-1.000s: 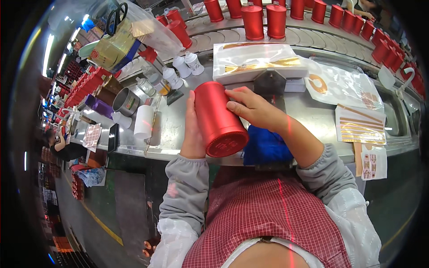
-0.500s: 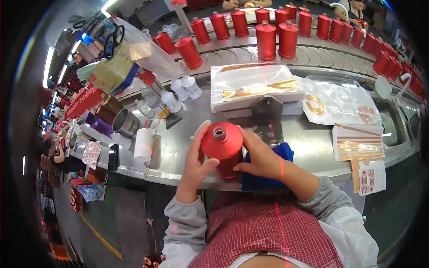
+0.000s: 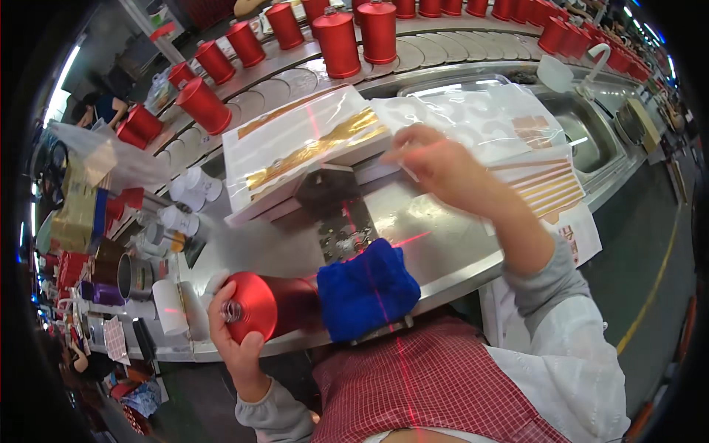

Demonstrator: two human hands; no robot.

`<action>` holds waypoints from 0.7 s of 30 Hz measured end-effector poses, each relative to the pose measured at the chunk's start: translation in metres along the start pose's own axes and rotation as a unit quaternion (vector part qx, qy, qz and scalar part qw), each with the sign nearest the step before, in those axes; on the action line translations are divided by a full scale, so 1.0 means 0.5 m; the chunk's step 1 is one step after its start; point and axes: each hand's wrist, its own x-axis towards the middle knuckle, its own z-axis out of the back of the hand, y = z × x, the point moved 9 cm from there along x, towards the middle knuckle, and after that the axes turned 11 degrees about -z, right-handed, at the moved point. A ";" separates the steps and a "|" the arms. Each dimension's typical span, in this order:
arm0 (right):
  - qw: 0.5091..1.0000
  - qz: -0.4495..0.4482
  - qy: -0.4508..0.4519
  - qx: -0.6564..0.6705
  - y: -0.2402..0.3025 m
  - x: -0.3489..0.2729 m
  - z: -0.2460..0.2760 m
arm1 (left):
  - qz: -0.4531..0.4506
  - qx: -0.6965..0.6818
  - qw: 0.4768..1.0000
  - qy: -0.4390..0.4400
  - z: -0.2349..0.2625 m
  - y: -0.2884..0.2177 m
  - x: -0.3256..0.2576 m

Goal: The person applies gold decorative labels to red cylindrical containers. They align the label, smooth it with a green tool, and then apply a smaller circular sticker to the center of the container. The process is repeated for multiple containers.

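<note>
A red bottle (image 3: 292,303) lies on its side near the table's front edge, its clear neck pointing left. My left hand (image 3: 238,347) grips its shoulder end, fingers on the far side and thumb on the near side. The bottle's base end rests against a folded blue cloth (image 3: 367,292). To the right, my right hand (image 3: 443,166) is raised above the table between a white stack with gold foil strips (image 3: 310,151) and a sheet of gold stripes (image 3: 543,184). Its fingers are curled but smeared by motion, and whether they hold anything is unclear.
Red bottles (image 3: 337,44) stand along a curved conveyor (image 3: 443,40) at the back. A dark metal block (image 3: 325,190) sits before the stack. A sink (image 3: 583,133) is at right; white bottles (image 3: 196,186), a metal cup (image 3: 135,277) and a paper roll (image 3: 170,306) stand at left.
The bottle has gone from upright between both hands to lying on its side in my left hand. My right hand has let go and moved right and away. The view has shifted right.
</note>
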 end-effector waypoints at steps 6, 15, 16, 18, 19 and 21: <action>0.969 -0.169 0.088 -0.155 -0.391 0.063 0.023 | 0.000 -0.014 0.999 -0.041 -0.006 0.031 -0.008; 0.959 -0.043 0.182 -0.213 -0.398 0.045 -0.024 | 0.008 0.020 0.998 -0.057 0.000 0.023 -0.032; 0.955 -0.050 0.187 -0.224 -0.414 0.054 -0.028 | 0.010 0.025 0.997 -0.067 0.003 0.022 -0.034; 0.948 -0.079 0.187 -0.247 -0.462 0.058 -0.018 | 0.005 0.027 0.997 -0.075 -0.005 0.018 -0.028; 0.933 -0.077 0.171 -0.306 -0.477 0.081 -0.022 | -0.015 0.008 0.998 -0.061 0.001 0.026 -0.031; 0.924 -0.095 0.161 -0.332 -0.509 0.129 -0.026 | -0.014 0.029 0.998 -0.059 -0.002 0.021 -0.026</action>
